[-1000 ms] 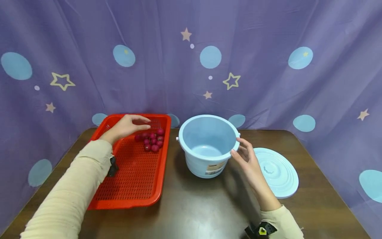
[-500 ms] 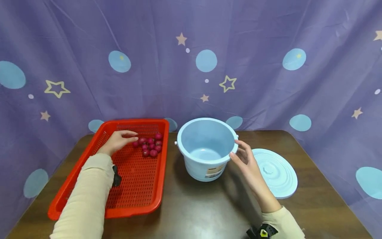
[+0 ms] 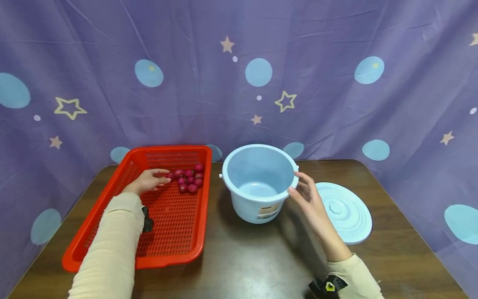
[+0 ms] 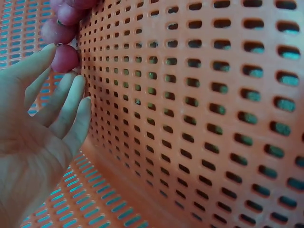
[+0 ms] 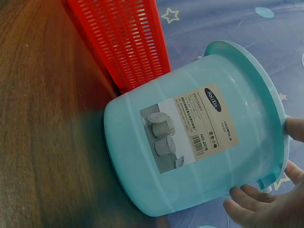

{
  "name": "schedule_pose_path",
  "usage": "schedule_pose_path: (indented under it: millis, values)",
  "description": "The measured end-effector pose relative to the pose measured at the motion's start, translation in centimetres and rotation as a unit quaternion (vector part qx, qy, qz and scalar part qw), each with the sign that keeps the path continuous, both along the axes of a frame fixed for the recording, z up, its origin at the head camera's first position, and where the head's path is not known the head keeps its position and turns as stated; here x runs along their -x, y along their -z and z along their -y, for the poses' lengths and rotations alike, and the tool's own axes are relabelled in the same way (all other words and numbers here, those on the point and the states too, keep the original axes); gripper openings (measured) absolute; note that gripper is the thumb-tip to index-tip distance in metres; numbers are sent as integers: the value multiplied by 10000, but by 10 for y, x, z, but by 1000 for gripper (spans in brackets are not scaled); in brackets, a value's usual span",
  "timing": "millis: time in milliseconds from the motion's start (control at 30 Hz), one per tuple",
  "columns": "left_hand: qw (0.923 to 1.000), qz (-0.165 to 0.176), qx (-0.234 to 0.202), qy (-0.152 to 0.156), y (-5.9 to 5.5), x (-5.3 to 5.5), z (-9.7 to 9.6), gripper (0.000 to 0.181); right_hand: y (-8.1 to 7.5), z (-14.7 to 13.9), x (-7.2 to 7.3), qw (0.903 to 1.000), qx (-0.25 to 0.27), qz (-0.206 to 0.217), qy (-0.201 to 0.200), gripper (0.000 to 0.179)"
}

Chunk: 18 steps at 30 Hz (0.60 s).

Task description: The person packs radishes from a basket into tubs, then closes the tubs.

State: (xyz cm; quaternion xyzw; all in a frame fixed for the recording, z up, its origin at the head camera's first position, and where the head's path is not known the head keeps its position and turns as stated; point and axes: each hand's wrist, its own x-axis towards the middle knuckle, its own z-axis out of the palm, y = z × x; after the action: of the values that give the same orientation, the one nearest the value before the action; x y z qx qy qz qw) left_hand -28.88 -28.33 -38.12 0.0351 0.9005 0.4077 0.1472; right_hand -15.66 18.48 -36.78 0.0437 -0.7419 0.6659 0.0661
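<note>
In the head view several small, round, dark-red fruits (image 3: 189, 181) lie bunched at the far right of a red perforated plastic basket (image 3: 168, 224). My left hand (image 3: 147, 181) reaches inside, at the bunch's left end. Its thumb and fingertips close in on one small red fruit (image 4: 65, 59), which still sits beside the others in the left wrist view. A light-blue bucket (image 3: 246, 207) stands upright and uncovered to the right of the basket. My right hand (image 3: 311, 203) holds its right rim, with the thumb on the rim and the fingers against the outer side.
A round light-blue lid (image 3: 349, 216) lies flat on the brown wooden table (image 3: 239, 265), right of the bucket. Behind the table hangs a purple curtain (image 3: 321, 124) with stars and dots. The bucket's side has a printed label (image 5: 190, 128).
My left hand has come down and forward from above the basket to the left end of the fruit bunch. My right hand stays on the bucket rim.
</note>
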Motion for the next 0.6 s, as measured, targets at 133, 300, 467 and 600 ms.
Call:
schedule_pose_path:
  millis: [133, 300, 467, 600]
  values:
    - [9999, -138, 86, -36, 5, 2, 0, 55, 2, 0, 0, 10000, 36, -58, -18, 53]
    - [9987, -483, 59, -131, 8, 5, -5, 46, 1, 0, 0, 10000, 58, -22, -15, 54]
    - [9970, -734, 97, -234, 10, 5, -6, 40, 1, -1, 0, 10000, 39, 46, -13, 53]
    - [9963, -796, 176, -257, 9, 7, -7, 38, 2, -2, 2, 10000, -32, 67, -31, 53]
